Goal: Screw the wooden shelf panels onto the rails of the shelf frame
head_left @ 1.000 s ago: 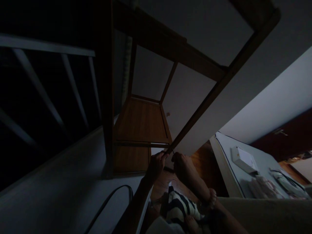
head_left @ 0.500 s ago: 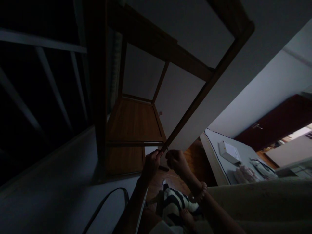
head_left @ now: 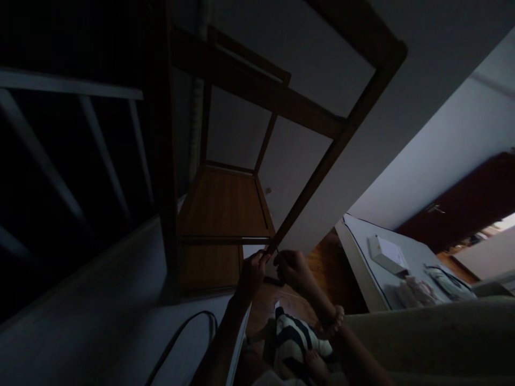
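While both hands meet at the near end of the wooden shelf frame [head_left: 322, 161], the left hand [head_left: 251, 276] curls closed around its slanting rail; the right hand [head_left: 293, 269] pinches a thin tool (too dark to identify) just beside it.

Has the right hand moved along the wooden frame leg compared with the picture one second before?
No. The right hand is at the lower end of the wooden frame leg, facing the left hand, as before; only the camera view shifted.
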Motion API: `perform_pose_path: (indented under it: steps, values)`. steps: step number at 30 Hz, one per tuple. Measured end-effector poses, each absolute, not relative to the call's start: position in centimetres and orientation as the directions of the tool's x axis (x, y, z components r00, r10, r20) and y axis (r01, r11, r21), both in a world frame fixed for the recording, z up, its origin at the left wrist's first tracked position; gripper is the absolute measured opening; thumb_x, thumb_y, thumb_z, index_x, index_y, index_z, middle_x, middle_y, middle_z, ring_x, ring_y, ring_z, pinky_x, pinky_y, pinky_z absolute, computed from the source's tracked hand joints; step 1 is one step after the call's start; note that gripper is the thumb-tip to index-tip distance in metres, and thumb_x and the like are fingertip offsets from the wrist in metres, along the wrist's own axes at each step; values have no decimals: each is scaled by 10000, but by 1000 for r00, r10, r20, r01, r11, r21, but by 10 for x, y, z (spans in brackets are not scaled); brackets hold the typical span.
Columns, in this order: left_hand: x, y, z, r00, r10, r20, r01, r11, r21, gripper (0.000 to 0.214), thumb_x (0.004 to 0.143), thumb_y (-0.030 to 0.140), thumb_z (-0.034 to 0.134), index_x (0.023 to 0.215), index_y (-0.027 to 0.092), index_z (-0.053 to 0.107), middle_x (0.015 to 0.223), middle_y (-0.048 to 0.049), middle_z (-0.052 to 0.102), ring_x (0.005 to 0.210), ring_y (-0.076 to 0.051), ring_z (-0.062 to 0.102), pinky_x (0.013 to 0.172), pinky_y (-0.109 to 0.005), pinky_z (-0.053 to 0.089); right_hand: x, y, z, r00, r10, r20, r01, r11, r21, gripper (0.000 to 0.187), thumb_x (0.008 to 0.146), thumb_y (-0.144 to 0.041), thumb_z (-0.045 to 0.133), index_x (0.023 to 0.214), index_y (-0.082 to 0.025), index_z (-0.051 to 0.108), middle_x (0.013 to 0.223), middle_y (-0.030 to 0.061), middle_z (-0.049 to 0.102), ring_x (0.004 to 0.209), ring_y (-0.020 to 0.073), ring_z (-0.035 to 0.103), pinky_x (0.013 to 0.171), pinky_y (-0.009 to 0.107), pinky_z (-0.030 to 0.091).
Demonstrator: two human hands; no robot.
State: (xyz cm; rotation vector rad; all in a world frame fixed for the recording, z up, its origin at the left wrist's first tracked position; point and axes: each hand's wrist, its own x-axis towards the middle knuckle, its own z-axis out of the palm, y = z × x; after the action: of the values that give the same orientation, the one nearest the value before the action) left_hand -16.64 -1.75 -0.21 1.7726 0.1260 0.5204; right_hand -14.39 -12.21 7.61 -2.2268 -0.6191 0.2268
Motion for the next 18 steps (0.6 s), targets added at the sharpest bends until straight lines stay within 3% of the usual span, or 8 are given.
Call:
perform_pose_path:
  steps: [3,5,7,9,12,15,18]
  values:
    - [-168,-20,0,888,364,281,-192,-261,946,260,828,265,357,782,142,580,732,-58,599,690,-132,546,664,-237,385,-150,-126,79,823,561,91,519,-675,-525,241,775,-173,351,693,-135,574,578,58,606,460,94,538,451,174,323]
    - [-169,-22,0,889,372,269,-186,-243,952,270,832,275,355,807,141,588,754,-58,608,701,-129,556,666,-229,397,-155,-131,78,788,613,51,578,-710,-403,238,774,-131,363,737,-139,598,643,76,639,541,112,581,500,181,335]
    - [-169,-23,-2,895,364,257,-184,-223,957,282,836,305,358,843,142,588,781,-55,617,710,-125,565,663,-220,409,-160,-137,77,748,662,-34,607,-705,-366,229,763,-106,383,736,-141,608,682,81,651,603,127,602,522,185,343]
    - [-169,-23,-5,900,357,250,-185,-208,961,297,839,329,351,880,139,576,811,-56,619,734,-126,572,673,-217,420,-166,-143,78,678,723,-132,621,-660,-423,212,741,-86,412,711,-136,616,717,76,656,642,125,604,535,179,352]
    - [-168,-23,-6,899,363,246,-182,-203,962,296,838,338,348,865,127,554,821,-68,612,757,-133,575,700,-224,426,-177,-153,89,490,829,-269,549,-533,-644,194,721,-68,453,733,-132,635,684,29,641,611,85,579,526,144,359]
    - [-170,-23,-3,906,343,249,-183,-213,960,289,832,344,358,763,134,545,788,-66,595,752,-134,567,715,-227,420,-175,-168,103,318,906,-279,348,-386,-854,192,791,-202,474,742,-111,637,631,15,603,519,51,522,468,130,348]
    - [-175,-25,0,915,324,239,-178,-208,962,289,835,348,348,768,139,536,784,-58,573,772,-134,548,740,-240,410,-148,-192,105,79,957,-278,70,-284,-956,357,785,-412,498,734,-83,626,531,0,529,404,35,435,398,142,322]
